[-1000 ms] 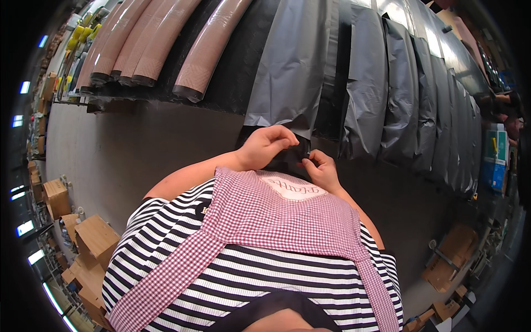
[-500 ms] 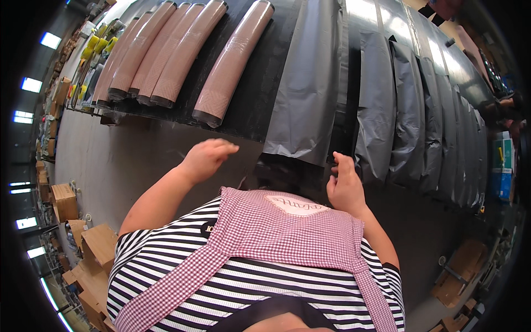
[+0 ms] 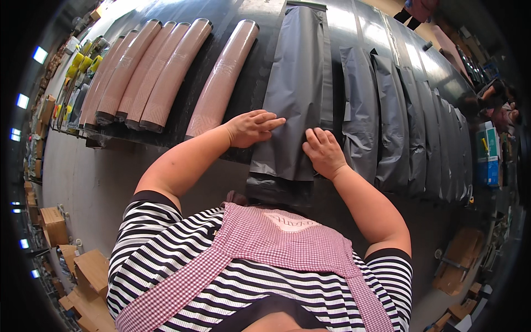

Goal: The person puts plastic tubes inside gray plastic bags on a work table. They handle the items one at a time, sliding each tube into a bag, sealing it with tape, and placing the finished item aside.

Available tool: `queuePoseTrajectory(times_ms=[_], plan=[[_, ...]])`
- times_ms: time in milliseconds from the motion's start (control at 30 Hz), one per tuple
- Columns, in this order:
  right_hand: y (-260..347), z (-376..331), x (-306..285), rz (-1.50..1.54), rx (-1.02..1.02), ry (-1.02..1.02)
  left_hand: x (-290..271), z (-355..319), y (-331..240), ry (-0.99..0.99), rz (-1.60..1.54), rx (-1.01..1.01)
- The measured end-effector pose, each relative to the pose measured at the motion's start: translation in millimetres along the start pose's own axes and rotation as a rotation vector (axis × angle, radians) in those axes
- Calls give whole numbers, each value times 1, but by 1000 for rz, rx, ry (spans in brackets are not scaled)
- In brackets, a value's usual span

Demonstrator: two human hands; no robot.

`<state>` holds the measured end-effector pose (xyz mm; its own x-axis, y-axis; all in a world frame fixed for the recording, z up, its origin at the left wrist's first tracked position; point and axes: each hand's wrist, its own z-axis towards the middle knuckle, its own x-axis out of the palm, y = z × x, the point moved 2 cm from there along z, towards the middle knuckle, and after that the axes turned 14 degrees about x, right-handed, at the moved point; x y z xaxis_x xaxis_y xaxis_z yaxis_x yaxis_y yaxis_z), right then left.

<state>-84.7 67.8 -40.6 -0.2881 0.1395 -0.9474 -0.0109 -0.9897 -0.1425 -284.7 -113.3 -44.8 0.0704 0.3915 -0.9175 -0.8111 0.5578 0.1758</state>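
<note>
Checked maroon-and-white apron (image 3: 276, 243) worn, pale patch (image 3: 298, 219) upon it. Under the apron: black-and-white striped shirt (image 3: 260, 283), short sleeves (image 3: 145, 221).

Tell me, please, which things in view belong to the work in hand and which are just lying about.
Seems part of the work:
long grey bag, left hand and right hand at its edges
pink rolls to its left
grey bags to its right

Seems just lying about:
cardboard boxes, lower left
blue and green packages, far right

left grip (image 3: 251, 129) moved over gray bag (image 3: 293, 83), right grip (image 3: 325, 154) likewise
</note>
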Motion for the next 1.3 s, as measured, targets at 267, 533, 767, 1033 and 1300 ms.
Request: queuePoseTrajectory(times_ms=[267,533,767,1033,1300], plan=[[-37,34,-11,1069,522,584,16,-8,24,-311,-1389,-945],[-39,-10,-4,1640,905,745,15,-24,-35,-332,-1544,-1084],[-16,12,-30,2126,912,147,-26,1,-19,-979,-1638,-991],[-16,27,37,1405,1359,63,36,-8,-4,-598,-941,-1480],[-13,32,36,824,1226,88,26,11,0,-188,-359,-1485]])
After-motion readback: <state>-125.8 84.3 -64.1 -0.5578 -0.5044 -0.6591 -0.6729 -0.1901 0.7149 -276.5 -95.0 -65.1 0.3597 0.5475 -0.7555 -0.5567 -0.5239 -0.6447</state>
